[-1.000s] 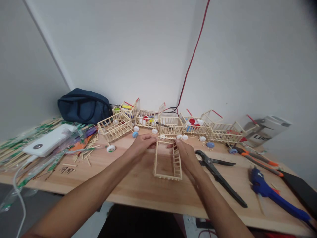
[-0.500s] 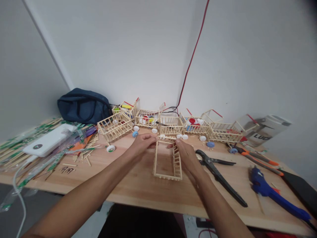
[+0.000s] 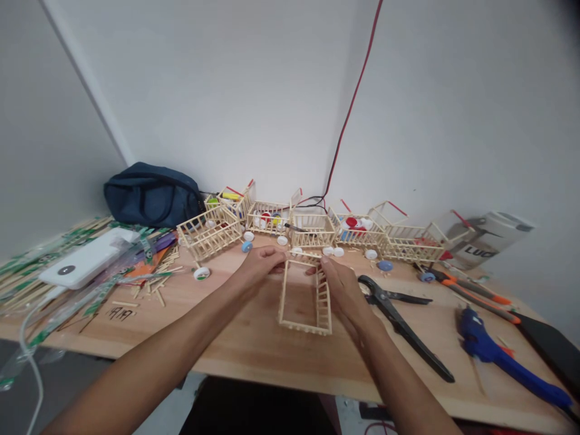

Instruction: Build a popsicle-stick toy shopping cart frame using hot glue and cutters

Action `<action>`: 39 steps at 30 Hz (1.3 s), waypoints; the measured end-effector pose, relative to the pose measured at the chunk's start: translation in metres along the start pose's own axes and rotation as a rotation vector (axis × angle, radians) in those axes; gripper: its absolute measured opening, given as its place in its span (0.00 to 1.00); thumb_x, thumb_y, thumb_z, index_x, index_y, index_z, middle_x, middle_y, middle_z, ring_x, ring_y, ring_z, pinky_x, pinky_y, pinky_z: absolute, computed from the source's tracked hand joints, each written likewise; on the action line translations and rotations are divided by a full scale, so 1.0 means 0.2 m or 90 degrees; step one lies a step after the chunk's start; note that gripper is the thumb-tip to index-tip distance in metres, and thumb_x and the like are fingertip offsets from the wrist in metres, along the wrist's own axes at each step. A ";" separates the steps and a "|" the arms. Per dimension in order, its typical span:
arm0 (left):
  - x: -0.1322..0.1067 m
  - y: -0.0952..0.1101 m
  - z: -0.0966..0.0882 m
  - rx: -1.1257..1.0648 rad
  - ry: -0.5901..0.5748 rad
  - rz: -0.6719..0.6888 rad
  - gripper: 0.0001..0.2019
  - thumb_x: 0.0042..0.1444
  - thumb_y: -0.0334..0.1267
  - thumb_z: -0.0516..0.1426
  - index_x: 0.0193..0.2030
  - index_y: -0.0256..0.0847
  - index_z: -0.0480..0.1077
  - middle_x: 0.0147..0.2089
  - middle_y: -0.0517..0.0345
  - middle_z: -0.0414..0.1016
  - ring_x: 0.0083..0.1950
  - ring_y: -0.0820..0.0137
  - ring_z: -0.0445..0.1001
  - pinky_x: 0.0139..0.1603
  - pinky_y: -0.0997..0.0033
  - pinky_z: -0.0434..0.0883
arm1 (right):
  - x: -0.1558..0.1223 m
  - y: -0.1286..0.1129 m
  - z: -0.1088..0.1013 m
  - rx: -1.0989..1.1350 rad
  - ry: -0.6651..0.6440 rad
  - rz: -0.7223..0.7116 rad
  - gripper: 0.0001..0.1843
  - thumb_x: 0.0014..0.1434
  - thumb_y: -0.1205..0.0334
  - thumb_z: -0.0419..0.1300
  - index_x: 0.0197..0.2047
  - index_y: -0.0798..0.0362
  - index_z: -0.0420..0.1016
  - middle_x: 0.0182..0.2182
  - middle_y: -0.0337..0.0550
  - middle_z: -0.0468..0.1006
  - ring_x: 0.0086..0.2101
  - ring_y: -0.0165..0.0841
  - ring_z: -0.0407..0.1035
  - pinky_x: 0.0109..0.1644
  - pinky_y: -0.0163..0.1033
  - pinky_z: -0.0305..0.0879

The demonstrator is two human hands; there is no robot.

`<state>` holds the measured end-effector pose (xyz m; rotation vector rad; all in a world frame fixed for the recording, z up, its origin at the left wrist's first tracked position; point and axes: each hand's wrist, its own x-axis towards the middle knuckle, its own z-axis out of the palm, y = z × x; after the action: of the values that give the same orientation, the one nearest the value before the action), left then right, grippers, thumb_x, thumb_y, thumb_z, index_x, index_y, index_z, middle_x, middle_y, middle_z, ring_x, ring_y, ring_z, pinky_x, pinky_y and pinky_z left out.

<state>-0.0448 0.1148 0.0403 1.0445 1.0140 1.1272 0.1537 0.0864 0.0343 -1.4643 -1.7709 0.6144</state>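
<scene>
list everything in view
Desk: one, light wood, centre
Wooden frame: one, pale, centre
Stick carts: six, pale, back
Caps: many, white-blue, near carts
Bag: one, navy, left
Power bank: one, white, left
Cord: one, white, left
Sticks: many, pale, left
Wrappers: several, clear-green, left
Hand tool: one, black, right
Pliers: one, orange-handled, right
Glue gun: one, blue, right
Flat object: one, black, right
Carton: one, grey-white, right
Wall cable: one, red, top
Left hand: one, at frame
Right hand: one, at frame
</scene>
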 end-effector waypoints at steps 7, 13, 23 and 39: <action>0.00 0.00 -0.01 0.007 -0.007 -0.008 0.11 0.38 0.41 0.65 0.24 0.35 0.74 0.28 0.57 0.74 0.33 0.71 0.71 0.40 0.70 0.67 | 0.00 0.01 0.01 0.018 -0.005 -0.001 0.32 0.67 0.45 0.40 0.37 0.53 0.81 0.34 0.45 0.82 0.35 0.38 0.73 0.43 0.39 0.63; -0.01 0.01 0.00 0.006 -0.006 -0.003 0.10 0.38 0.41 0.65 0.24 0.36 0.74 0.27 0.59 0.73 0.32 0.72 0.70 0.39 0.71 0.66 | 0.00 0.01 0.00 0.008 -0.002 -0.016 0.32 0.68 0.46 0.40 0.36 0.53 0.81 0.33 0.45 0.82 0.34 0.37 0.73 0.41 0.38 0.63; 0.00 0.00 0.00 0.011 -0.005 -0.001 0.09 0.39 0.40 0.64 0.24 0.36 0.74 0.27 0.60 0.71 0.33 0.72 0.70 0.39 0.72 0.66 | 0.00 0.01 0.01 0.014 -0.006 -0.005 0.31 0.68 0.46 0.40 0.36 0.53 0.81 0.33 0.44 0.81 0.34 0.38 0.72 0.43 0.40 0.63; 0.00 0.00 0.00 0.004 -0.009 -0.006 0.10 0.39 0.41 0.64 0.24 0.36 0.74 0.28 0.58 0.72 0.33 0.72 0.69 0.39 0.72 0.66 | 0.00 0.02 0.01 -0.005 -0.005 -0.015 0.31 0.68 0.46 0.39 0.33 0.52 0.78 0.30 0.43 0.79 0.33 0.37 0.71 0.42 0.40 0.62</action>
<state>-0.0453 0.1151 0.0393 1.0497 1.0111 1.1088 0.1551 0.0865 0.0307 -1.4465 -1.7963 0.6025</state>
